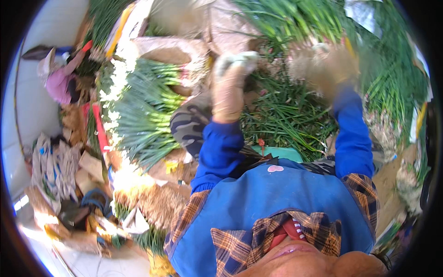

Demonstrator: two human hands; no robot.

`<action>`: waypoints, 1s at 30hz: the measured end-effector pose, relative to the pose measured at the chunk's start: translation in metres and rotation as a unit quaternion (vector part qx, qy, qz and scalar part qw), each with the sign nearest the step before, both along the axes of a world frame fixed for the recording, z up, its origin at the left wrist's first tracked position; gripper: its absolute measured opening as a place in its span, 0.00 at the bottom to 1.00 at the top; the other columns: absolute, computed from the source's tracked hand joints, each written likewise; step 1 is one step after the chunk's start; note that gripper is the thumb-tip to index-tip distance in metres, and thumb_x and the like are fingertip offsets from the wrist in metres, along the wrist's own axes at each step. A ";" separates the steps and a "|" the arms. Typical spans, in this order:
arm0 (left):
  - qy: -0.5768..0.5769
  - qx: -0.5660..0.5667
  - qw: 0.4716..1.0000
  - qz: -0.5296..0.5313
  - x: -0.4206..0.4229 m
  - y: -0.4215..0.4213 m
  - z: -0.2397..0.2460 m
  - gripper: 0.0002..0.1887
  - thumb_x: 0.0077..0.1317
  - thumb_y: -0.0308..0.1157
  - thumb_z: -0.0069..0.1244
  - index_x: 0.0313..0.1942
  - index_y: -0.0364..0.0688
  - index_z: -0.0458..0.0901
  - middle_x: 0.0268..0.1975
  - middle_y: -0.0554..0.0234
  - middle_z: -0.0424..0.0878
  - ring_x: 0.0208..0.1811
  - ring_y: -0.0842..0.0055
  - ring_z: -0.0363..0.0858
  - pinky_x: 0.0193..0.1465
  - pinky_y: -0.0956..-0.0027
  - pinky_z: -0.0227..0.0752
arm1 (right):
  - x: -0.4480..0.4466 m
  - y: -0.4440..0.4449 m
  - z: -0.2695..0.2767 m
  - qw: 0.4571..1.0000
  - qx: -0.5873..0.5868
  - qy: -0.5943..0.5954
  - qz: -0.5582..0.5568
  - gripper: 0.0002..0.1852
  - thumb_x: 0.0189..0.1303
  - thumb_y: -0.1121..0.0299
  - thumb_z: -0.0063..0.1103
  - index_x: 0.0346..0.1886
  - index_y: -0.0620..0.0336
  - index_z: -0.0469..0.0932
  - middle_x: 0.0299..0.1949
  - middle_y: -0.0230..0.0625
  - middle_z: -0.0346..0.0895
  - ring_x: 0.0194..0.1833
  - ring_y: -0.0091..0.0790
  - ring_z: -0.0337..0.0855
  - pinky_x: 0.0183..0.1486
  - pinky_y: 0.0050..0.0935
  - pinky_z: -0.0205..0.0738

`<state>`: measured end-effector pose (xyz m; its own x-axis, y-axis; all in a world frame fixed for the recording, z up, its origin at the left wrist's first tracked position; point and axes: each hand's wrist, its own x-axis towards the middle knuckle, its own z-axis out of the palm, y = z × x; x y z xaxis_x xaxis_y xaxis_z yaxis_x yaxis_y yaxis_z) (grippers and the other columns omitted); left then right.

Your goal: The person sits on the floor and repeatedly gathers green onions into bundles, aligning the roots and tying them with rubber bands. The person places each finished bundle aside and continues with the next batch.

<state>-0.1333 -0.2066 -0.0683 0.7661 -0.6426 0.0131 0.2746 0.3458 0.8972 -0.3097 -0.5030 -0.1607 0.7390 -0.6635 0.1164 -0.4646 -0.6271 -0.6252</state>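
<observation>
My left hand (232,78), in a tan glove with pale fingertips, is raised over my camouflage-trousered knee with its fingers curled. Whether anything is inside them is hidden. Motion blurs my right hand (328,65), which is beside the pinkish-white, rooty ends of a green onion pile (304,20); its grip is unclear. Between my arms, loose green onions (283,114) lie in a tangle in front of my lap. To the left of my left hand, bundled green onions (148,110) are stacked with their roots (195,71) facing me.
More green onions (391,93) are heaped on the right. A teal plastic object (280,153) sits at my lap. Left of the stack are a red strip (100,128) and a pile of pale sacks (55,169). Another person (62,79) in pink crouches at far left.
</observation>
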 end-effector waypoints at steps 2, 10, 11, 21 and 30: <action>0.100 0.052 0.989 -0.099 -0.032 -0.042 -0.033 0.06 0.67 0.29 0.54 0.41 0.37 0.80 0.45 0.57 0.86 0.45 0.73 0.84 0.53 0.69 0.78 | -0.013 0.033 0.013 0.994 0.031 0.073 -0.070 0.17 0.65 0.53 0.64 0.49 0.53 0.85 0.42 0.36 0.86 0.40 0.38 0.85 0.45 0.32 0.78; 0.261 0.006 0.953 -0.152 -0.074 -0.099 -0.124 0.08 0.69 0.23 0.52 0.46 0.37 0.72 0.39 0.54 0.85 0.39 0.71 0.86 0.42 0.68 0.83 | -0.049 0.130 -0.016 0.984 -0.166 -0.021 0.070 0.14 0.59 0.60 0.65 0.47 0.51 0.82 0.36 0.39 0.80 0.38 0.44 0.83 0.43 0.40 0.77; 0.285 -0.015 0.947 -0.147 -0.072 -0.099 -0.131 0.10 0.69 0.23 0.51 0.49 0.36 0.71 0.39 0.53 0.85 0.38 0.70 0.86 0.41 0.67 0.83 | -0.057 0.129 -0.024 0.980 -0.174 -0.001 0.094 0.15 0.59 0.62 0.64 0.48 0.52 0.82 0.40 0.40 0.81 0.41 0.45 0.83 0.46 0.40 0.78; 0.380 -0.012 0.902 -0.202 -0.082 -0.088 -0.163 0.13 0.75 0.40 0.44 0.48 0.40 0.78 0.32 0.63 0.82 0.25 0.77 0.73 0.27 0.69 0.68 | 0.014 0.068 -0.057 0.844 0.507 -0.174 0.003 0.19 0.72 0.58 0.59 0.54 0.65 0.80 0.39 0.28 0.82 0.37 0.19 0.78 0.38 0.18 0.72; 0.316 0.072 0.945 -0.054 -0.066 -0.093 -0.152 0.10 0.75 0.35 0.43 0.37 0.43 0.77 0.22 0.74 0.73 0.16 0.88 0.62 0.16 0.80 0.55 | 0.003 0.106 -0.056 0.743 0.521 -0.420 -0.023 0.15 0.79 0.64 0.44 0.36 0.62 0.74 0.32 0.31 0.71 0.32 0.25 0.70 0.41 0.26 0.71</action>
